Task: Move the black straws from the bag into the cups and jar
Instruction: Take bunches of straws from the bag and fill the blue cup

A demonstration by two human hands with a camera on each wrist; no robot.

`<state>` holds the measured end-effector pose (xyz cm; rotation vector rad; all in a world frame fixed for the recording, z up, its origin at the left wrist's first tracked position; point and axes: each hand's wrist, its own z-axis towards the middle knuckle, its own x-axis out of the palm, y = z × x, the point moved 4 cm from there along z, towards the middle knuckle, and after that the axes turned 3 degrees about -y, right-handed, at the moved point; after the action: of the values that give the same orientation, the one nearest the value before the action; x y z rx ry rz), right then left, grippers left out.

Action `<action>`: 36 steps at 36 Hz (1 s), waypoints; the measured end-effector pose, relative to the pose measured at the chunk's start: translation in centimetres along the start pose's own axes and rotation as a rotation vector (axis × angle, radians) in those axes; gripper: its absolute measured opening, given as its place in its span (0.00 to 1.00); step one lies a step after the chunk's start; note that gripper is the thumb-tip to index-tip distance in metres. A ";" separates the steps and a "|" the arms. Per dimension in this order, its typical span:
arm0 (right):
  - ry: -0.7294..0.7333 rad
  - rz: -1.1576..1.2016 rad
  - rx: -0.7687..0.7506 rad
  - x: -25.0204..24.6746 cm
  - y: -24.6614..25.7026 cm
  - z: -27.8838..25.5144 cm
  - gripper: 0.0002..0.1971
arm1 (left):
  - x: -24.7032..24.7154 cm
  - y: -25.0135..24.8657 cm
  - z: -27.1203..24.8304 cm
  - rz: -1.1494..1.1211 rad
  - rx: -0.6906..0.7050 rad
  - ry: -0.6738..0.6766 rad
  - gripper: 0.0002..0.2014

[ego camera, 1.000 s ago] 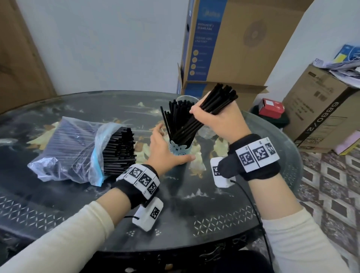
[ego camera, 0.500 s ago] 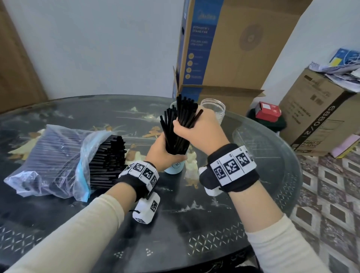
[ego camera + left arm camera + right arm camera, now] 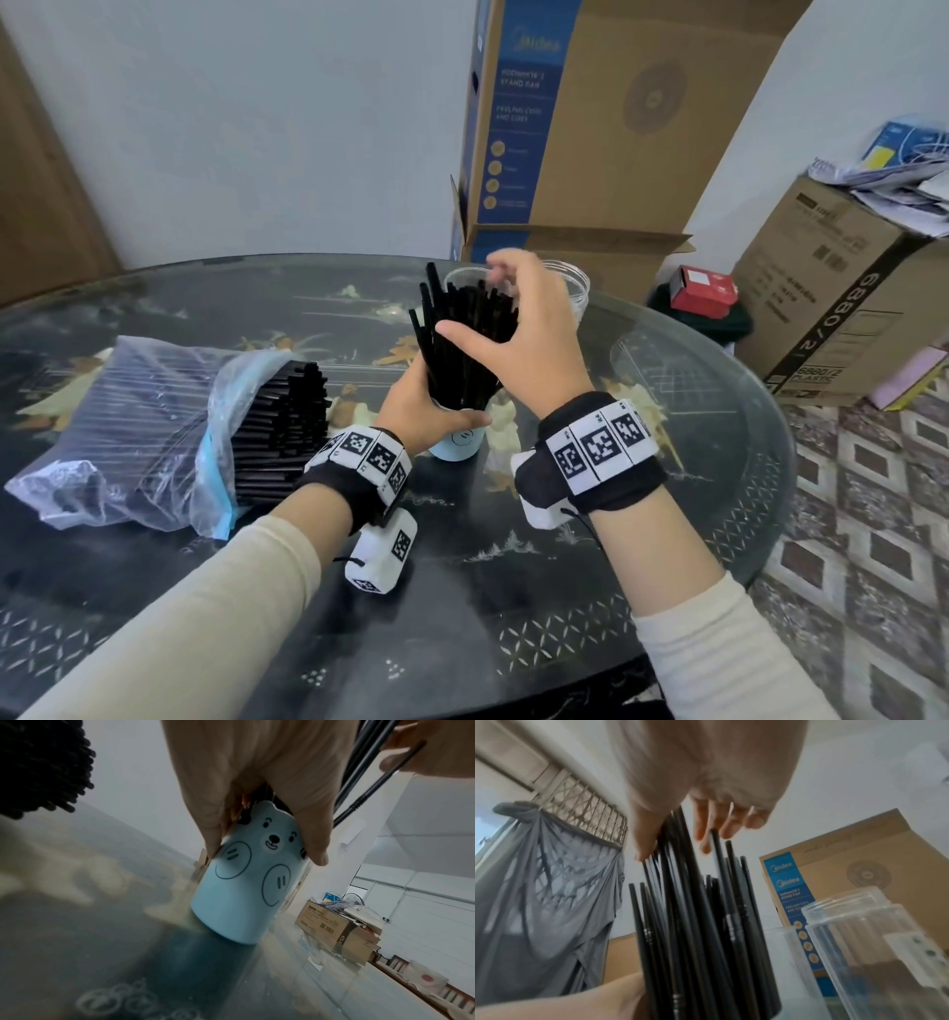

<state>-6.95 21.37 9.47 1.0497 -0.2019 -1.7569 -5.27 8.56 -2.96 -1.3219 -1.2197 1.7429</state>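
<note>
Left hand: my left hand (image 3: 418, 406) is wrapped around the top of the blue cup (image 3: 458, 446), fingers curled over its rim and around the bottoms of the straws, so the cup stands steady on the bench (image 3: 590, 591).
Right hand: my right hand (image 3: 518, 334) is spread loosely around the upper part of the bunch, fingertips (image 3: 727, 825) brushing the straw tops; I judge it grips nothing firmly.
Straws: a thick bunch of black straws (image 3: 464, 339) stands in the blue cup, fanning outward; many more lie in the plastic bag (image 3: 128, 426) on the left of the bench.
Other containers: a clear cup (image 3: 789, 973) and a clear jar (image 3: 572, 288) stand just behind the blue cup; I see no straws in them.
Risk: the bunch leans and splays, so if I lift my right hand away quickly, loose straws could tip out over the rim.
Risk: the cup looks packed and top-heavy; letting go with my left hand too soon could topple it into the clear jar.
</note>
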 end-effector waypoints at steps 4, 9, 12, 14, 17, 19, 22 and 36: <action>0.006 0.065 -0.206 0.3 1.5 0.3 0.36 | 0.0 -0.1 0.0 0.020 0.013 0.002 0.45; 0.100 -0.220 -0.434 2.5 0.6 -0.1 0.19 | 0.0 -0.3 0.1 0.034 0.046 -0.021 0.43; 0.141 -0.270 -0.343 2.6 -0.9 -0.7 0.21 | 0.2 0.0 0.2 -0.003 0.062 -0.004 0.44; 0.126 -0.192 -0.287 2.0 -1.0 -0.9 0.22 | 0.3 0.2 0.3 -0.041 0.057 0.027 0.43; 0.151 -0.043 -0.253 1.3 0.1 -1.0 0.27 | 0.4 0.5 0.5 -0.087 0.056 0.088 0.48; 0.161 0.004 -0.294 1.0 1.3 -1.0 0.30 | 0.2 0.7 0.6 -0.091 0.059 0.125 0.48; 0.168 -0.072 -0.431 1.5 2.3 -1.2 0.27 | 0.0 1.1 0.6 -0.062 0.063 0.179 0.48; 0.132 -0.257 -0.322 2.3 1.4 -2.0 0.23 | -1.0 1.2 -0.4 -0.032 0.012 0.073 0.50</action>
<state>-4.75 19.51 7.80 0.9805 0.3022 -1.8614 -4.51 7.36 -3.74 -1.3404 -1.1817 1.6628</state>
